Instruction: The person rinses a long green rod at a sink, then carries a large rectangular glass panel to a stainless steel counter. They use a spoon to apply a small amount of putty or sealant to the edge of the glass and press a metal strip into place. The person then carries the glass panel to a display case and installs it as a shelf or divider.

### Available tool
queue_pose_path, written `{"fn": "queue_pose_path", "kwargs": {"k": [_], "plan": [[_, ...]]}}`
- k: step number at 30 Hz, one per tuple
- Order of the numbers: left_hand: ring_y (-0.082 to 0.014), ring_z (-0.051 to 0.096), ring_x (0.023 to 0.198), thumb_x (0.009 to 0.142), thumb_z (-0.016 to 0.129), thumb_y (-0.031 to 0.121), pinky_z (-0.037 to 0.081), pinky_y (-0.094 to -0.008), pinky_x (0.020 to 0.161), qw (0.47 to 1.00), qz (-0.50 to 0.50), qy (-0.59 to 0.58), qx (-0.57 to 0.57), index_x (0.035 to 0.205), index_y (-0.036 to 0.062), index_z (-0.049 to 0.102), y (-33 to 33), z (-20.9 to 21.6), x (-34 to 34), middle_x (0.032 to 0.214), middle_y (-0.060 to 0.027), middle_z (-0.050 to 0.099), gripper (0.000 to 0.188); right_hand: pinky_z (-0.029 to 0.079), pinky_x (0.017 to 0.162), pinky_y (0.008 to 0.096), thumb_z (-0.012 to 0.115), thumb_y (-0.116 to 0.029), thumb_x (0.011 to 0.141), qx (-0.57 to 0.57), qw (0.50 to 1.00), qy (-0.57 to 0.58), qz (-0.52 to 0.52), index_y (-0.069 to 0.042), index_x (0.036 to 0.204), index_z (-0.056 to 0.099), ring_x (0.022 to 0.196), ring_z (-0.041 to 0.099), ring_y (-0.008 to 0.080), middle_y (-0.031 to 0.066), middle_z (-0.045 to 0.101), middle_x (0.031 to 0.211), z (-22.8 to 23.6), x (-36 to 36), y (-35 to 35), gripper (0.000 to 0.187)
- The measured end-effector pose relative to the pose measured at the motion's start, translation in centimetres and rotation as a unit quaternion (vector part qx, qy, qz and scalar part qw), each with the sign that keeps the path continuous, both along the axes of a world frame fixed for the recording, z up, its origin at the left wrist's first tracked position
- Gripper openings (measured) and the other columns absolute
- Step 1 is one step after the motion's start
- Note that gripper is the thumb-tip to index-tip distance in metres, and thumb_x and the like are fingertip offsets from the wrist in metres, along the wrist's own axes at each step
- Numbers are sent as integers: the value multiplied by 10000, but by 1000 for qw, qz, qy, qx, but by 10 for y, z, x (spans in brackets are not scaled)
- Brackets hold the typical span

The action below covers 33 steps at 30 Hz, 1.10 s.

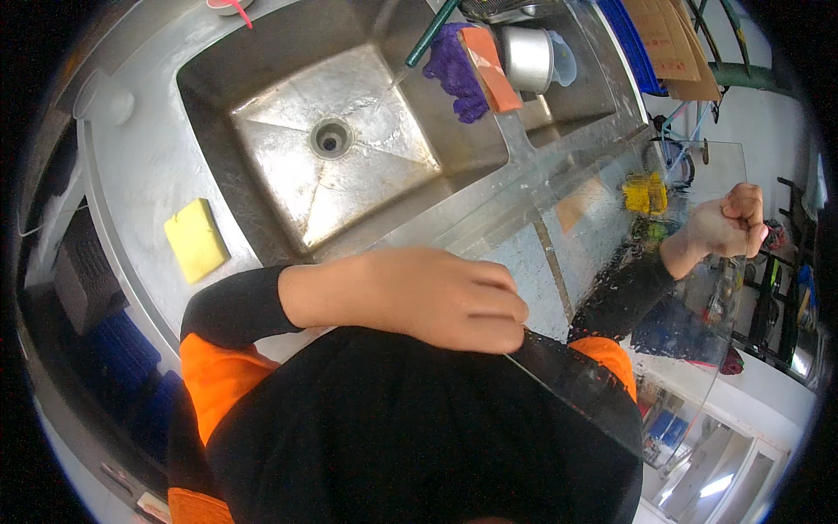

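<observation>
A clear, wet sheet of glass (559,236) stands tilted between my body and the sink's front edge, reaching off to the right. My left hand (419,297) lies across my front, its fingers curled over the near edge of the sheet. Out at the right, my right hand (729,223) is closed round the sheet's far side edge. Water drops on the glass blur my right forearm, seen through it. A yellow scrubbing pad (644,194) shows at the glass near my right wrist; whether it lies on or behind the sheet I cannot tell.
A steel sink (279,205) with a drain lies ahead. On its left ledge are a yellow sponge (195,241) and a translucent cup (105,98). A green hose (432,35), a purple cloth (456,74), an orange pad (491,70) and a metal pot (526,59) sit at the back right.
</observation>
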State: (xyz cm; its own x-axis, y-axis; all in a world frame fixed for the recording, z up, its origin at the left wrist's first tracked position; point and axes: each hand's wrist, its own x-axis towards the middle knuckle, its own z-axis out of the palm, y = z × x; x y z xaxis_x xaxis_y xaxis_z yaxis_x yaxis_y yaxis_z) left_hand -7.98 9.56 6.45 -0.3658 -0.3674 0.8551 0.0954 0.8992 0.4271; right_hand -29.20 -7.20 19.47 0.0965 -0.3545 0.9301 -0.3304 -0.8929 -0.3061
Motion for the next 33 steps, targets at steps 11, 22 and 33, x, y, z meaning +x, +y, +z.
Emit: {"fn": "queue_pose_path", "kwargs": {"k": [11,22,33], "plan": [[-68,501,705,655,586,-30,416,-189,576,790,-298,62,533,819,53,361,-10,4,-3,779,-23,491,290,140,445,252,259,-354,742,3,1000,10,-1,-89,450,197,470,174,108,0,163,476,1,4,-1,399],[-195,525,645,627,549,0,440,-263,567,998,-58,9,37,723,39,387,-8,1,2,725,-66,493,193,123,433,247,256,-368,747,-1,1000,12,3,-85,454,182,469,169,103,-1,162,479,0,2,-1,414],[-65,511,709,685,562,-23,414,-189,589,798,-278,69,530,854,67,342,-7,4,3,746,-14,496,292,132,435,254,266,-361,740,9,1000,-2,0,-84,439,220,465,175,107,1,171,471,1,7,-4,412]]}}
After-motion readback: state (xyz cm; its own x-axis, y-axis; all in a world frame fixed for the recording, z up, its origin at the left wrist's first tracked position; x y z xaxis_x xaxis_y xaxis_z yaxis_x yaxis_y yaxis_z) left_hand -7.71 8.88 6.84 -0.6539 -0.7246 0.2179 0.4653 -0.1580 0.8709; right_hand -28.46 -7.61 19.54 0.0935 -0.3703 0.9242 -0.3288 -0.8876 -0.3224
